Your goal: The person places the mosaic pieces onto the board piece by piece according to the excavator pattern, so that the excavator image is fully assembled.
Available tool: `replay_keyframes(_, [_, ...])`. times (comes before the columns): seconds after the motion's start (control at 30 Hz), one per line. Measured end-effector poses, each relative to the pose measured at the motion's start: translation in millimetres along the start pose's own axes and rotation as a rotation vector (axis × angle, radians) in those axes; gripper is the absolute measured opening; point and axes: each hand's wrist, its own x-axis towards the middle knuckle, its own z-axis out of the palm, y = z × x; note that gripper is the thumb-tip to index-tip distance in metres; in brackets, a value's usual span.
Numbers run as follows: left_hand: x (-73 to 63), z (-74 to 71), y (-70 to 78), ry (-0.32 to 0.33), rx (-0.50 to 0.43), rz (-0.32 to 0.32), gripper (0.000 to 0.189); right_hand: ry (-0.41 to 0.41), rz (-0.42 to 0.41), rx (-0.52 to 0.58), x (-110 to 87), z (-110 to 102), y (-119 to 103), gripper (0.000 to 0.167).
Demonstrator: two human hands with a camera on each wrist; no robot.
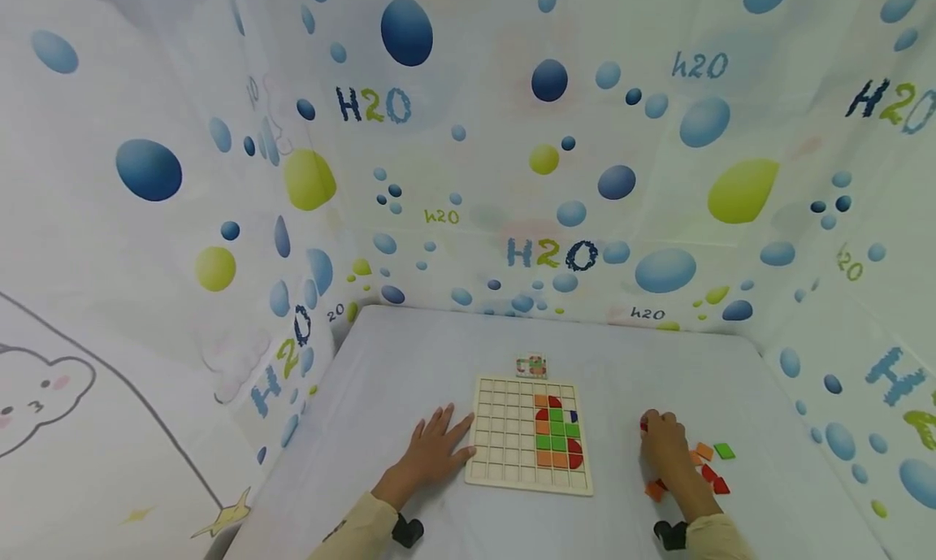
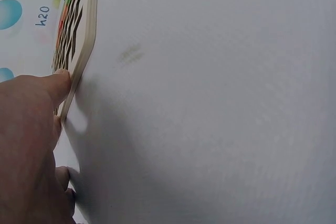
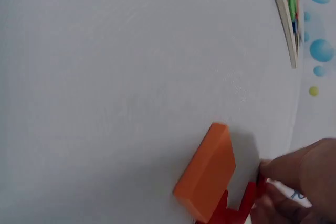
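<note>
My left hand (image 1: 433,450) lies spread at the left side of a wooden grid board (image 1: 530,488), its thumb and index finger at the rim. In the left wrist view the thumb (image 2: 60,83) touches the board's edge. Orange and green squares, red rounded pieces and a small blue one fill part of the grid's right side; the left columns hold no pieces. To the right of the board, my right hand (image 1: 664,446) pinches a small red piece (image 1: 643,424) between thumb and fingers. Its exact shape is mostly hidden by the fingertips.
Around my right hand lie loose pieces: an orange square (image 1: 654,491), another orange square (image 1: 704,451), a green square (image 1: 724,451) and several red pieces (image 1: 721,485). A small patterned card (image 1: 530,366) lies behind the board. Printed curtains (image 1: 468,178) surround the white table (image 1: 409,357).
</note>
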Motion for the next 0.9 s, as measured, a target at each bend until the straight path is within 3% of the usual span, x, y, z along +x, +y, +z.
replay_keyframes(0.1, [-0.1, 1.3, -0.3, 0.009, -0.005, 0.007, 0.065, -0.002, -0.027, 0.050, 3.4, 5, 0, 0.028])
replay_keyframes(0.3, [0.6, 4.4, -2.2, 0.012, -0.031, 0.015, 0.066, -0.014, 0.083, 0.064, 6.5, 6, 2, 0.029])
replay_keyframes(0.67, [3.5, 3.3, -4.1, 0.006, 0.014, -0.003, 0.067, 0.025, 0.034, 0.200, 24.6, 18, 7, 0.027])
replay_keyframes(0.9, [2.8, 4.1, -2.7, 0.008, 0.014, -0.009, 0.066, -0.016, 0.053, 0.145, 45.8, 23, -9, 0.024])
